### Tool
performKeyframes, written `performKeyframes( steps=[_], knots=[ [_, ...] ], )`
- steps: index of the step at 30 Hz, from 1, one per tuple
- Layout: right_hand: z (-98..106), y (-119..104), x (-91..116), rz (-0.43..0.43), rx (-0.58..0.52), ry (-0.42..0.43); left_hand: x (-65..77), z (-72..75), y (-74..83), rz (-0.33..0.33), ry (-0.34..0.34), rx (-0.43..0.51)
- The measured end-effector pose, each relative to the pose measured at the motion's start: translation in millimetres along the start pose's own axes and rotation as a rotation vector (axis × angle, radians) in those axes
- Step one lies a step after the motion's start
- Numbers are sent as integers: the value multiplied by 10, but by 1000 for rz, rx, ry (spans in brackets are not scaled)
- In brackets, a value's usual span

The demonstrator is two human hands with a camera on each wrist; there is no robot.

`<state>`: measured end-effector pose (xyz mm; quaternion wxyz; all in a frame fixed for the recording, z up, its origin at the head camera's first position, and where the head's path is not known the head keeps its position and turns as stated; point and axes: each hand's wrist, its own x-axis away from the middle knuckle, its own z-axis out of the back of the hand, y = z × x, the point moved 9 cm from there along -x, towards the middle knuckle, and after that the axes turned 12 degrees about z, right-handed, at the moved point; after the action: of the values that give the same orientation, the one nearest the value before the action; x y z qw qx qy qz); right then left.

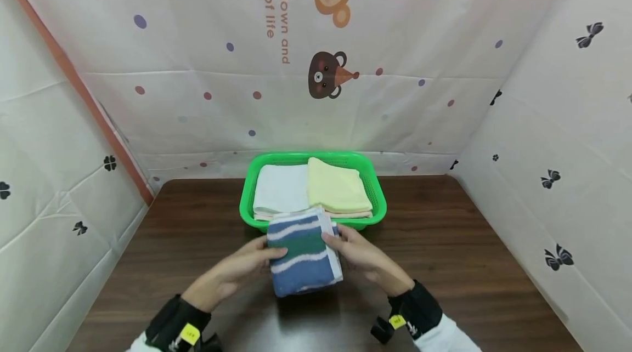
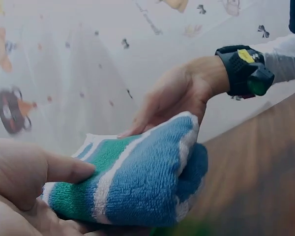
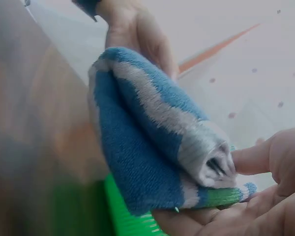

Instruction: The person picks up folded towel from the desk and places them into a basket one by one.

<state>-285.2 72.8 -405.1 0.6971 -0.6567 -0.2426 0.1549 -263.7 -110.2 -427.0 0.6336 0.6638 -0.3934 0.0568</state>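
Observation:
A folded towel [image 1: 301, 256] with blue, green and white stripes is held up over the table, just in front of the green basket [image 1: 379, 198]. My left hand [image 1: 242, 264] grips its left edge, thumb on top and fingers beneath. On the opposite edge my right hand [image 1: 362, 256] pinches it, again with the thumb above. In the right wrist view the towel's folded layers [image 3: 147, 113] show side on. The towel's far edge overlaps the basket's front rim in the head view. Inside the basket lie a folded white towel [image 1: 281, 187] and a folded yellow towel [image 1: 338, 185], side by side.
Pinkish cloth edges [image 1: 345, 214] show beneath the towels in the basket. The basket stands at the back of the dark wooden table [image 1: 424, 231], close to a printed curtain [image 1: 197, 121]. More white sheeting [image 1: 523, 176] hangs along the right side.

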Motion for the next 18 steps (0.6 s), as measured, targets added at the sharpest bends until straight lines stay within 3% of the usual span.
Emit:
performKeyframes(
  steps=[3,6,11,14,18],
  knots=[
    [88,-248,-205,3,1,59,12,162,326,-24,88,6],
    [136,-479,-544,9,-66,97,-61,393,670,-32,183,36],
    [184,-729,-1202,21,-86,173,-362,839,1182,-61,308,15],
    [190,-702,-1567,-16,-42,211,-582,1135,1332,-48,434,-40],
    [178,-485,-1850,-119,49,257,-840,1353,1267,26,521,-98]
  ],
)
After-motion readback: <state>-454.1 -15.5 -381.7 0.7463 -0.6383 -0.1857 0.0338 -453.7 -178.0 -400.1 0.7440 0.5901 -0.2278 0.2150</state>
